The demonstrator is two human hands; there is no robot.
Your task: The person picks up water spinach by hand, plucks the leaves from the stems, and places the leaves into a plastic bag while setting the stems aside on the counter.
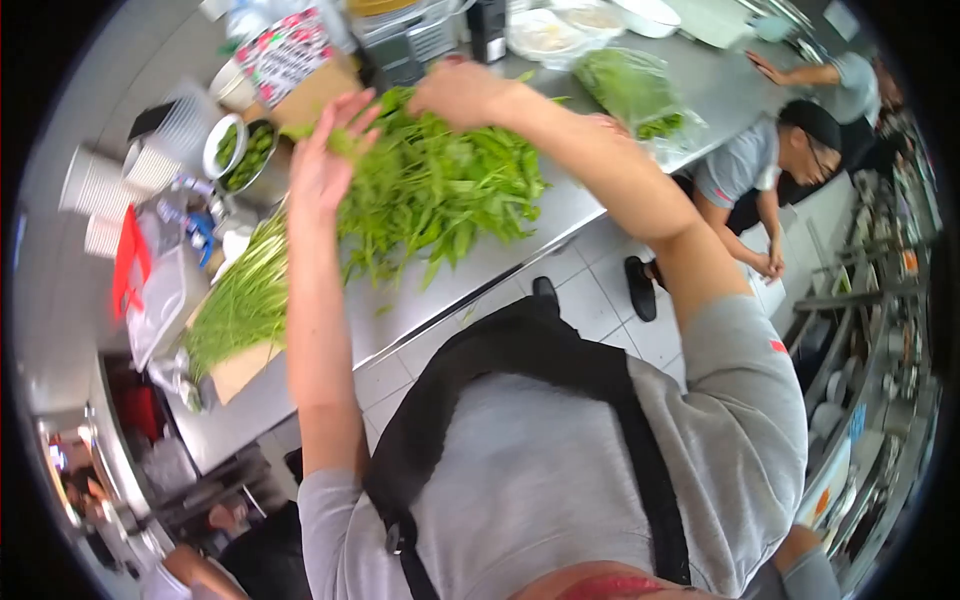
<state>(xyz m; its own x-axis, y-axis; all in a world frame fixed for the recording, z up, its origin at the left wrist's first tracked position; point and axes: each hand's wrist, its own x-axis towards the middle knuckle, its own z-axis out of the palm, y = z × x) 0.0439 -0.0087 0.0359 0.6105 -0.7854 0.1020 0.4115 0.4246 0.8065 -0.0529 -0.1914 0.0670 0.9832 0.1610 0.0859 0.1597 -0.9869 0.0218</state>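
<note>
A large heap of leafy greens [445, 185] with long narrow leaves lies on the steel counter [385, 325]. My left hand [328, 150] is raised at the left side of the heap, its fingers stretched and apart, with some blurred green leaf close to the palm. Over the far edge of the greens, my right hand [462, 95] has its fingers curled down. Its fingertips are partly hidden, and I cannot make out what is in them. A bunch of thin green stalks [240, 300] lies on cardboard left of my left forearm.
Behind the heap stand a metal pot of green pieces [250, 155], a cardboard box [315, 97] and a grey plastic crate [420, 40]. Bagged greens [625, 85] lie to the right, near a person in a dark cap [745, 165]. Stacked paper cups [95, 182] stand far left.
</note>
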